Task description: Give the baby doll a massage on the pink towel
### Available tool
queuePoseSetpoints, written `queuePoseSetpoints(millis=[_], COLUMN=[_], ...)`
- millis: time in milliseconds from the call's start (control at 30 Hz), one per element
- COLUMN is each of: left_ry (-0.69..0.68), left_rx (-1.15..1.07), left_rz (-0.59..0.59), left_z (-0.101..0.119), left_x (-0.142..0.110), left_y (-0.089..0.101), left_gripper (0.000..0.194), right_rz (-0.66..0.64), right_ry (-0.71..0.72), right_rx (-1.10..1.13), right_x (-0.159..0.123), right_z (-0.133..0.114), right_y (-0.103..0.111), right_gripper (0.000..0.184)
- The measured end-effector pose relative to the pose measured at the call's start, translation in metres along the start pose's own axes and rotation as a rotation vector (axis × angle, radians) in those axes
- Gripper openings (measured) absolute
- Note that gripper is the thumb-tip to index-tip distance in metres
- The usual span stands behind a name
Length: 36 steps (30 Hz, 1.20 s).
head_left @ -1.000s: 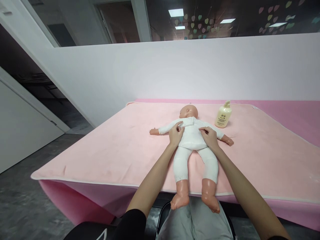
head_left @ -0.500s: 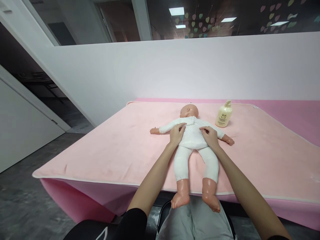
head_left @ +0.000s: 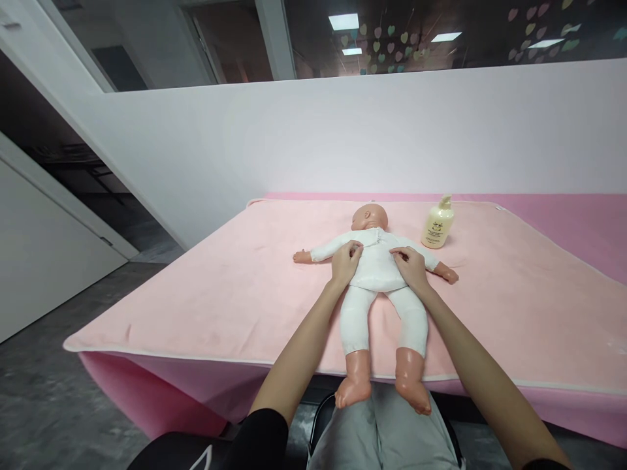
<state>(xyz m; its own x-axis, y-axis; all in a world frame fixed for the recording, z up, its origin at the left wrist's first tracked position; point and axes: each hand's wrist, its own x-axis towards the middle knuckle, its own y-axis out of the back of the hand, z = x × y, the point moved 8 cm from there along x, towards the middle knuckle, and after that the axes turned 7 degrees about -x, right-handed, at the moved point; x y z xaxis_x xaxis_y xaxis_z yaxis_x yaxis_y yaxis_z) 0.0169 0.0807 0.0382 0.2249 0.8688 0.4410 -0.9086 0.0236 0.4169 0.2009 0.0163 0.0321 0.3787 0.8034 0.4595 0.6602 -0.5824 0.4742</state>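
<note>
A baby doll (head_left: 379, 267) with a white cloth body lies stretched out, head at the far side and turned left. Its arms are spread, and its bare feet reach past the table's near edge over my lap. My left hand (head_left: 347, 261) rests against the left side of the doll's torso, fingers curled together on the cloth. On the torso's right side sits my right hand (head_left: 410, 264), its thumb and fingertips drawn together at the cloth. Whether either hand pinches a fold of fabric is hard to make out.
A pale yellow pump bottle (head_left: 437, 223) stands beyond the doll's right-hand arm. Under everything lies a light pink blanket (head_left: 210, 294), over a darker pink table cover (head_left: 582, 225). Behind the table rises a white wall (head_left: 392, 137) with a window above.
Both hands stay in place on the doll's torso, and the doll has not moved. Only the camera view has shifted very slightly.
</note>
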Motion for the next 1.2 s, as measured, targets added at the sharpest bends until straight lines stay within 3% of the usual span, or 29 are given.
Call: queuePoseSetpoints(millis=[833, 900, 1067, 1200], left_ry=[0.053, 0.019, -0.151, -0.146], left_rx=[0.041, 0.072, 0.247, 0.240], left_rz=[0.059, 0.033, -0.158, -0.148], left_z=[-0.007, -0.003, 0.012, 0.012], left_x=[0.000, 0.000, -0.001, -0.001], left_y=[0.003, 0.003, -0.008, -0.007], left_gripper=[0.020, 0.024, 0.041, 0.036], right_rz=[0.005, 0.003, 0.013, 0.016], right_ry=[0.001, 0.005, 0.003, 0.006], right_rx=[0.009, 0.006, 0.004, 0.004], right_x=[0.000, 0.000, 0.000, 0.001], right_z=[-0.002, -0.001, 0.000, -0.001], right_y=[0.001, 0.000, 0.000, 0.001], right_gripper=[0.025, 0.025, 0.024, 0.024])
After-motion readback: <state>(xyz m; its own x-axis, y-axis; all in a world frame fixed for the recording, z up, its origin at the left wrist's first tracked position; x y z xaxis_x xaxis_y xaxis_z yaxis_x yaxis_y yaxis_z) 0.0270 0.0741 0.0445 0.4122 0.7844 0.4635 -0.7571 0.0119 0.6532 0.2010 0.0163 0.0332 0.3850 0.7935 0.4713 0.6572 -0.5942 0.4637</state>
